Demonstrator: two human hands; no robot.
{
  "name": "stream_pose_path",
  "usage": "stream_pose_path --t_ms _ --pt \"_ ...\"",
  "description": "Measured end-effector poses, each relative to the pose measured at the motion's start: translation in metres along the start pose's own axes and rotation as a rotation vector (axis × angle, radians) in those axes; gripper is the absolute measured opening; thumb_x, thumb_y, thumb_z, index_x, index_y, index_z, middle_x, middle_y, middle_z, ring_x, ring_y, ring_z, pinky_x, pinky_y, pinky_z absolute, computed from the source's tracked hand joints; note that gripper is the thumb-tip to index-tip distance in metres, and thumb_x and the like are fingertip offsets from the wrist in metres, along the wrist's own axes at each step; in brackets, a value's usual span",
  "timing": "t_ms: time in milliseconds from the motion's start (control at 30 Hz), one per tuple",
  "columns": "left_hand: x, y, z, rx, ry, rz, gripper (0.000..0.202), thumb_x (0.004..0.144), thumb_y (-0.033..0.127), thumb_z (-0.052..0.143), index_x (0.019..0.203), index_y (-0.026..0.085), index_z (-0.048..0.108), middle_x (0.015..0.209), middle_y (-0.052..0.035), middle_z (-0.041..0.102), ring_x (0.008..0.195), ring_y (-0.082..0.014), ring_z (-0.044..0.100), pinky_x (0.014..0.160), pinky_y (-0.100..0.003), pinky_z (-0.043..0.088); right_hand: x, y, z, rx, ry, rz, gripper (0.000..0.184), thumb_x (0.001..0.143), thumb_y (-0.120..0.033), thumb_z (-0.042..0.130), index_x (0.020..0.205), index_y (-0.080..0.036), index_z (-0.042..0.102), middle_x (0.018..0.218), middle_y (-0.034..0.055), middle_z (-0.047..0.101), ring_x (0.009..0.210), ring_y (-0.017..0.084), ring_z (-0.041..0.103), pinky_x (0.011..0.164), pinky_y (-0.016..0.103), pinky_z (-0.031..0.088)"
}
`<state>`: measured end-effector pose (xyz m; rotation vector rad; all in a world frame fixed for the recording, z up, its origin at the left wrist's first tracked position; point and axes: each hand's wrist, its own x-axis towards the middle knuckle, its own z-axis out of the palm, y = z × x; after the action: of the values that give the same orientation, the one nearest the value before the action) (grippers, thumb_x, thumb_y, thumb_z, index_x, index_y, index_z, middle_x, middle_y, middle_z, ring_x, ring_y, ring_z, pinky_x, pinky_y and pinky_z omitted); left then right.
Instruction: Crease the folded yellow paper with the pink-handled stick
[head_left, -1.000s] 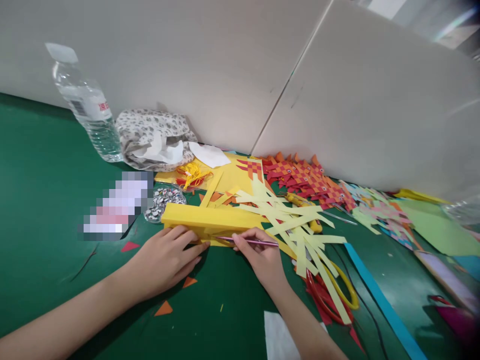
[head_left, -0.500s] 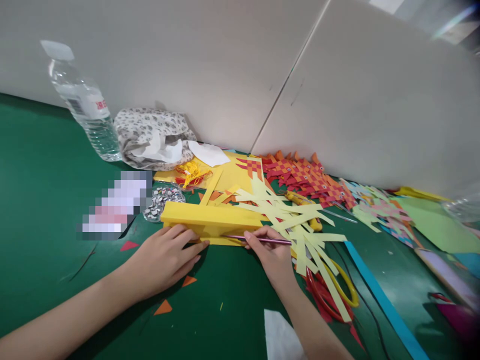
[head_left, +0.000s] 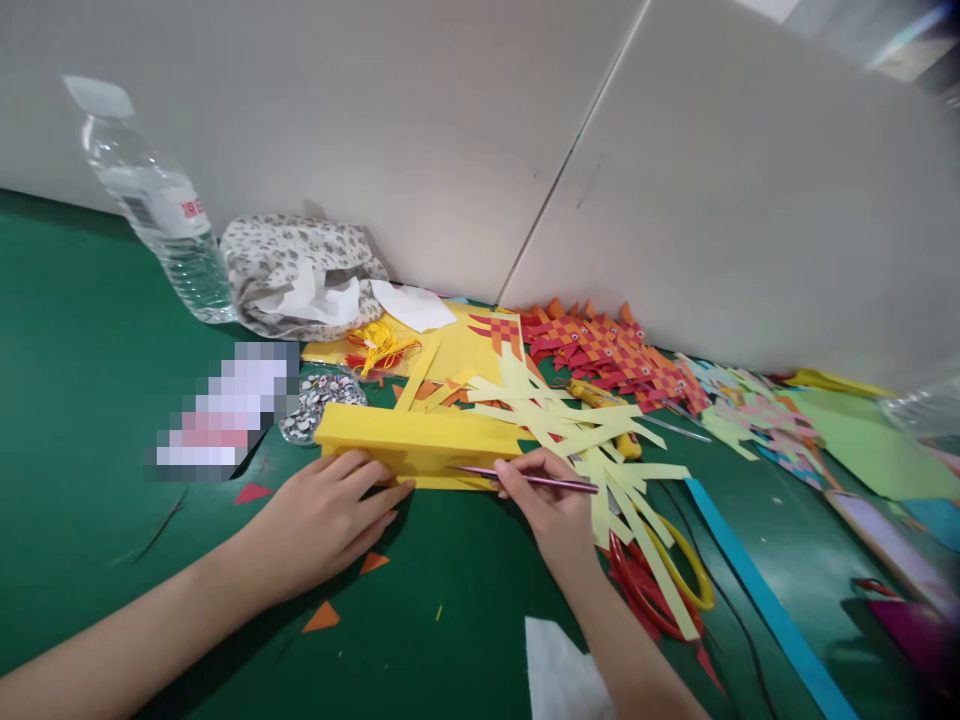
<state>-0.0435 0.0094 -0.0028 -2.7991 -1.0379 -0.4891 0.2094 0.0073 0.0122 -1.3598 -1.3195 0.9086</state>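
My left hand (head_left: 330, 515) lies flat with fingers spread, pressing on the near edge of a folded yellow paper (head_left: 420, 443) on the green table (head_left: 90, 400). My right hand (head_left: 551, 500) pinches a thin pink pencil (head_left: 525, 478), held nearly level, its tip resting on the yellow paper near its right end. A fan of pale yellow paper strips (head_left: 585, 440) lies just right of that hand.
A water bottle (head_left: 161, 215) and a patterned cloth (head_left: 300, 270) stand at the back left by the grey wall. Woven red-orange paper fish (head_left: 607, 350) lie behind the strips. Red and yellow scissors (head_left: 660, 585), a blue strip (head_left: 757, 590), orange scraps (head_left: 322, 618) and white paper (head_left: 562, 680) surround my arms.
My right hand has slid the pencil to the right along the yellow paper's near edge. My left hand has kept its place on the paper.
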Motion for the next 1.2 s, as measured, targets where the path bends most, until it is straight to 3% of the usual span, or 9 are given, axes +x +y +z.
stream_pose_path --t_ms 233,367,800,1200 --pt "0.0 0.001 -0.001 0.049 0.182 0.066 0.031 0.097 0.023 0.04 0.1 0.014 0.069 0.087 -0.0044 0.071 0.074 -0.0188 0.064 0.059 -0.032 0.047 -0.009 -0.008 0.017 -0.114 -0.182 -0.044 0.012 0.078 -0.033 0.07 0.077 -0.021 0.07 0.074 0.0024 0.072 0.066 0.016 0.066 0.059 0.024 0.05" --pt "-0.001 0.001 0.0 0.055 0.221 0.07 0.031 0.097 0.021 0.041 0.097 0.013 0.071 0.089 -0.0034 0.074 0.075 -0.0184 0.066 0.06 -0.032 0.048 -0.009 -0.01 0.019 -0.126 -0.229 -0.038 0.012 0.08 -0.031 0.069 0.077 -0.02 0.073 0.075 0.0028 0.074 0.066 0.015 0.067 0.06 0.023 0.051" --pt "0.0 0.002 0.0 0.063 0.224 0.069 0.031 0.096 0.021 0.041 0.096 0.014 0.071 0.089 -0.0033 0.074 0.074 -0.0193 0.067 0.059 -0.032 0.051 -0.009 -0.008 0.021 -0.113 -0.236 -0.015 0.013 0.079 -0.032 0.07 0.079 -0.019 0.074 0.076 0.0034 0.076 0.068 0.017 0.069 0.061 0.024 0.053" --pt "0.0 0.001 0.001 0.061 0.213 0.069 0.032 0.097 0.022 0.041 0.098 0.014 0.071 0.092 -0.0038 0.074 0.075 -0.0188 0.067 0.06 -0.031 0.052 -0.009 -0.01 0.016 -0.191 -0.15 -0.031 0.016 0.079 -0.029 0.066 0.068 -0.018 0.068 0.06 0.0013 0.068 0.055 0.014 0.061 0.053 0.023 0.047"
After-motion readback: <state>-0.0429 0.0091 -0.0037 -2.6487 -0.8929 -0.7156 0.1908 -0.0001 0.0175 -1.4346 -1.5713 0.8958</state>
